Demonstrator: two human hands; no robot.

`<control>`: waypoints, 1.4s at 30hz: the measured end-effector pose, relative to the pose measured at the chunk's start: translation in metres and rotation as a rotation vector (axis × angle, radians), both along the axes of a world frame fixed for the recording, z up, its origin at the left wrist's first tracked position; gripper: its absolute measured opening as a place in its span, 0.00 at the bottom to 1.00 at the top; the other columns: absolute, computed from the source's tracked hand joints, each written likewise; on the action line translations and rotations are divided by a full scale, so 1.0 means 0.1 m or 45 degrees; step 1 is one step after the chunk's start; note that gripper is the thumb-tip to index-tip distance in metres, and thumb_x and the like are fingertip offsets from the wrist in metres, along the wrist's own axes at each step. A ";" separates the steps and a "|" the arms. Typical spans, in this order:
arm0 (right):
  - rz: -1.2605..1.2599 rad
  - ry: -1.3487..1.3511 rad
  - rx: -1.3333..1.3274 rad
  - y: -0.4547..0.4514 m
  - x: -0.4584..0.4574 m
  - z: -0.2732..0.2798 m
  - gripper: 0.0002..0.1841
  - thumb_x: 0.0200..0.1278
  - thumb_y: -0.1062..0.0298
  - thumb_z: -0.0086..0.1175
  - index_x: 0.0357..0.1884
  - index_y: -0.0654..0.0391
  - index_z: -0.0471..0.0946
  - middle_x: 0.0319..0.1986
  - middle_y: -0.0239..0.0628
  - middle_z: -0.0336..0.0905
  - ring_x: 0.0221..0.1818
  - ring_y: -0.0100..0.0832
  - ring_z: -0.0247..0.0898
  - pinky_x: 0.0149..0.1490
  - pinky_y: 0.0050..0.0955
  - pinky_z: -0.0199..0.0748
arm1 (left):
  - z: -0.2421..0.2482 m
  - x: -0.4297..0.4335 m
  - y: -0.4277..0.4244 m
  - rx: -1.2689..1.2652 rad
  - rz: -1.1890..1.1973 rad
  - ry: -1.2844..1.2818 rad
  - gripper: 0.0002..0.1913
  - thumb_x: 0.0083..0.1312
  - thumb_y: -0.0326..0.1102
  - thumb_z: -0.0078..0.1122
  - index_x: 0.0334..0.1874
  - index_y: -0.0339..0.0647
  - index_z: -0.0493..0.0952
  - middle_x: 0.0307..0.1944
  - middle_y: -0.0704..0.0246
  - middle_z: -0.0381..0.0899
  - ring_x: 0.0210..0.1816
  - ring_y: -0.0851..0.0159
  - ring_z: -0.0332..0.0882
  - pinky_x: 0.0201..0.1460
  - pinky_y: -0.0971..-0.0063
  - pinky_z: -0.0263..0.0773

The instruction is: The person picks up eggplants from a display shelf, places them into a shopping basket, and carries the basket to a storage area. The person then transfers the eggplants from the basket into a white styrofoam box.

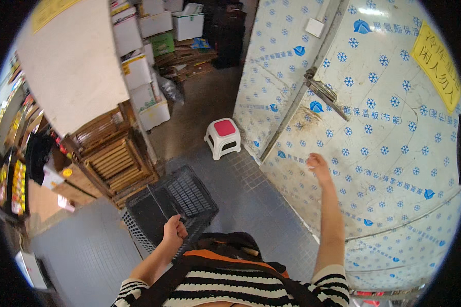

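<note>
My left hand (174,231) is closed around the handle of a dark plastic shopping basket (190,192), which hangs in front of my left side. The basket's mesh walls are visible, and its interior looks bare. In front of the white insulated door (363,153), patterned with blue snowflakes, I hold out my right hand (318,165) with the fingers loosely bent and nothing visible in them. A metal latch handle (326,94) is fixed to the door beyond that hand. Whether my fingertips touch the door surface cannot be told.
A white plastic stool (223,138) with a red seat stands by the panel's foot. Folded wooden furniture (117,163) leans at left. White foam boxes (153,109) are stacked beyond, near flattened cardboard (188,57). Stocked shelves (17,184) line the far left. A yellow sign (438,65) bears writing.
</note>
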State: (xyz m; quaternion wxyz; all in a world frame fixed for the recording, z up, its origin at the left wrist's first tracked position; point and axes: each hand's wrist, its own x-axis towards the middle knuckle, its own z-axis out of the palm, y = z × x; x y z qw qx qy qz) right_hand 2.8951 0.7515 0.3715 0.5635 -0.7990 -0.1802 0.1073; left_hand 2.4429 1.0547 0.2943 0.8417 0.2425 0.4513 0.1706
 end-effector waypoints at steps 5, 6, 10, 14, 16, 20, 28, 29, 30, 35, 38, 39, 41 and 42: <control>-0.524 -0.845 -0.380 -0.06 0.94 0.90 0.21 0.62 0.58 0.54 0.49 0.65 0.73 0.40 0.48 0.78 0.44 0.42 0.74 0.50 0.32 0.70 | -0.26 0.75 0.71 -0.096 0.034 0.080 0.21 0.63 0.40 0.51 0.14 0.50 0.54 0.10 0.73 0.48 0.13 0.67 0.46 0.20 0.69 0.45; -0.605 -0.948 -0.325 -0.07 1.15 1.02 0.22 0.61 0.57 0.55 0.48 0.66 0.73 0.40 0.49 0.78 0.44 0.43 0.75 0.50 0.32 0.70 | -0.15 0.95 0.76 -0.016 0.007 -0.013 0.21 0.64 0.40 0.50 0.15 0.50 0.54 0.10 0.73 0.47 0.13 0.68 0.46 0.20 0.69 0.45; -0.686 -1.121 -0.525 0.14 1.73 1.40 0.27 0.55 0.52 0.60 0.49 0.66 0.74 0.39 0.51 0.78 0.44 0.44 0.75 0.49 0.36 0.71 | -0.07 1.55 1.07 -0.034 0.067 -0.027 0.21 0.65 0.39 0.49 0.15 0.50 0.54 0.11 0.74 0.47 0.14 0.70 0.46 0.20 0.71 0.44; -0.484 -0.849 -0.960 0.42 1.91 1.41 0.30 0.48 0.44 0.61 0.47 0.58 0.76 0.35 0.49 0.79 0.39 0.45 0.77 0.43 0.41 0.73 | -0.06 1.87 1.39 -0.033 0.009 -0.059 0.22 0.65 0.40 0.51 0.14 0.51 0.52 0.11 0.74 0.47 0.14 0.69 0.46 0.20 0.70 0.45; -0.650 -0.890 -1.095 0.55 1.83 1.26 0.26 0.50 0.44 0.59 0.43 0.56 0.76 0.34 0.48 0.80 0.37 0.46 0.77 0.41 0.41 0.73 | -0.07 2.03 1.49 -0.029 -0.061 -0.068 0.23 0.64 0.41 0.52 0.14 0.51 0.52 0.11 0.74 0.48 0.14 0.69 0.47 0.20 0.70 0.45; -0.927 -0.722 -1.339 1.19 1.39 1.23 0.22 0.57 0.46 0.53 0.38 0.58 0.73 0.34 0.46 0.79 0.37 0.49 0.77 0.40 0.43 0.74 | -0.05 2.39 1.74 -0.004 -0.198 -0.084 0.23 0.64 0.42 0.53 0.14 0.52 0.52 0.11 0.73 0.49 0.13 0.69 0.48 0.20 0.69 0.46; -1.060 -0.566 -1.295 1.41 0.99 1.36 0.23 0.59 0.44 0.51 0.35 0.59 0.71 0.35 0.48 0.77 0.38 0.50 0.74 0.42 0.45 0.71 | 0.23 3.15 2.41 -0.053 -0.476 0.086 0.22 0.64 0.42 0.53 0.17 0.52 0.53 0.10 0.75 0.50 0.12 0.70 0.49 0.19 0.72 0.48; -1.078 -0.544 -1.298 1.39 0.88 1.37 0.23 0.59 0.45 0.51 0.35 0.59 0.71 0.35 0.48 0.77 0.38 0.50 0.74 0.41 0.45 0.70 | 0.29 3.23 2.47 -0.062 -0.510 0.104 0.22 0.64 0.42 0.53 0.17 0.52 0.53 0.10 0.75 0.50 0.12 0.70 0.49 0.19 0.72 0.48; -1.083 -0.530 -1.290 1.46 0.79 1.40 0.23 0.59 0.45 0.51 0.36 0.59 0.72 0.35 0.47 0.77 0.37 0.50 0.74 0.41 0.44 0.70 | 0.36 3.30 2.59 -0.045 -0.527 0.103 0.22 0.64 0.43 0.53 0.16 0.52 0.53 0.10 0.76 0.50 0.12 0.70 0.49 0.19 0.72 0.48; -1.171 -0.538 -1.209 1.43 0.23 1.51 0.22 0.58 0.53 0.56 0.46 0.61 0.72 0.39 0.46 0.76 0.42 0.51 0.72 0.46 0.43 0.68 | 0.21 3.78 2.94 -0.172 -0.682 0.164 0.24 0.63 0.43 0.54 0.14 0.53 0.51 0.09 0.76 0.50 0.11 0.70 0.50 0.18 0.71 0.47; -1.349 -0.859 -1.011 1.50 -0.31 1.56 0.22 0.56 0.60 0.59 0.49 0.62 0.72 0.43 0.47 0.74 0.48 0.49 0.69 0.53 0.43 0.65 | 0.24 4.06 2.96 -0.155 -0.799 0.175 0.25 0.63 0.43 0.53 0.13 0.53 0.50 0.09 0.75 0.50 0.11 0.70 0.50 0.19 0.70 0.47; -1.415 -0.872 -0.874 1.74 -0.51 1.69 0.22 0.54 0.63 0.60 0.50 0.63 0.72 0.45 0.48 0.73 0.51 0.48 0.68 0.55 0.43 0.63 | 0.22 4.08 2.99 -0.148 -0.802 0.179 0.25 0.63 0.43 0.52 0.13 0.54 0.50 0.09 0.75 0.50 0.11 0.69 0.50 0.19 0.70 0.47; -1.036 -0.800 -0.660 1.99 -1.08 1.82 0.21 0.53 0.67 0.60 0.49 0.62 0.72 0.44 0.48 0.75 0.49 0.48 0.70 0.56 0.44 0.64 | 0.18 4.17 2.98 -0.141 -0.849 0.196 0.25 0.64 0.43 0.51 0.12 0.54 0.50 0.09 0.75 0.49 0.11 0.69 0.50 0.19 0.70 0.47; -0.738 -0.678 -0.375 2.14 -1.32 1.80 0.23 0.51 0.66 0.63 0.50 0.62 0.72 0.44 0.47 0.77 0.48 0.47 0.72 0.55 0.43 0.66 | 0.15 4.25 2.92 -0.156 -0.908 0.218 0.25 0.64 0.43 0.51 0.12 0.53 0.50 0.09 0.75 0.49 0.11 0.69 0.49 0.19 0.70 0.47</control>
